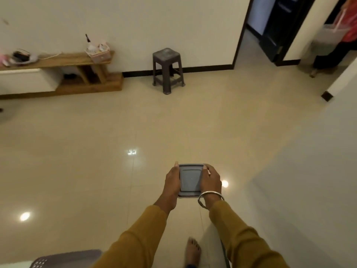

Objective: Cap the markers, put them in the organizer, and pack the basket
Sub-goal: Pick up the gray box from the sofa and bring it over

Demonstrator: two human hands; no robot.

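Note:
A small grey square container, seen from above, is held out in front of me over the tiled floor. My left hand grips its left side and my right hand, with a metal bangle at the wrist, grips its right side. A grey perforated basket shows at the bottom left edge. On the wooden shelf at the far left wall stands a pale box-like organizer with items sticking out. No markers can be made out.
A dark plastic stool stands against the far wall. A doorway opens at the upper right, and a person stands at the far right edge. My bare foot is on the glossy tiles.

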